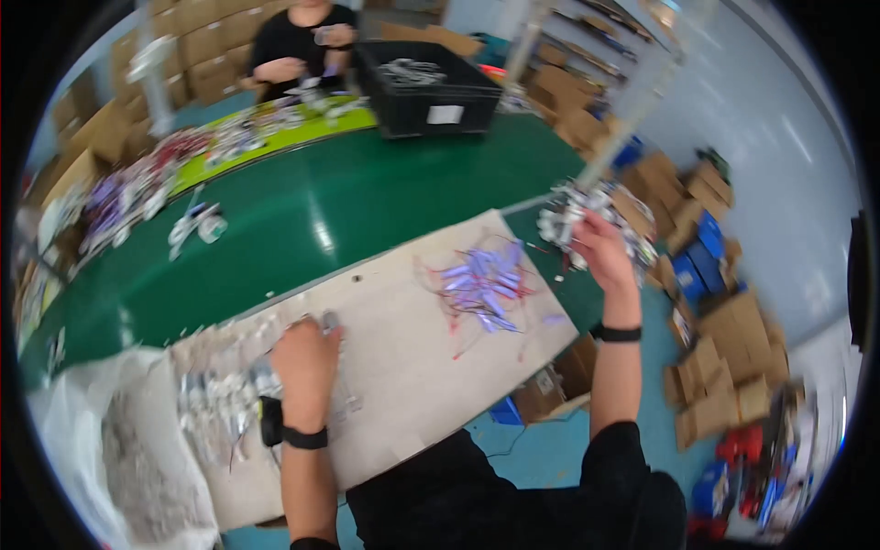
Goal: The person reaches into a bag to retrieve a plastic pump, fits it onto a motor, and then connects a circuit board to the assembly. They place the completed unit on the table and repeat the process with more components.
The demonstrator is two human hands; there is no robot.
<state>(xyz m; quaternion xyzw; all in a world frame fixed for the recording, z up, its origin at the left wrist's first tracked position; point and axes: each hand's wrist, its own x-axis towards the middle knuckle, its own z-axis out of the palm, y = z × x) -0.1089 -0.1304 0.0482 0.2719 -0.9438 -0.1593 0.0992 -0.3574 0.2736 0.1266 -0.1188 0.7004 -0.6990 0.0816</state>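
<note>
Tangled white wired parts (573, 213) sat bunched in the right hand (600, 249), fingers clamped round them, raised at three o'clock past the beige cardboard sheet (412, 321); left hand (304, 359), fingers curled, pressed small silvery pieces (225, 390) at seven o'clock; dangling leads risked snagging, spilling.

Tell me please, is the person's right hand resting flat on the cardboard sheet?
No, the right hand is raised past the far edge of the cardboard sheet, gripping a bundle of small wired parts.

Blurred bundle (587, 215) in right hand (605, 252)
</note>
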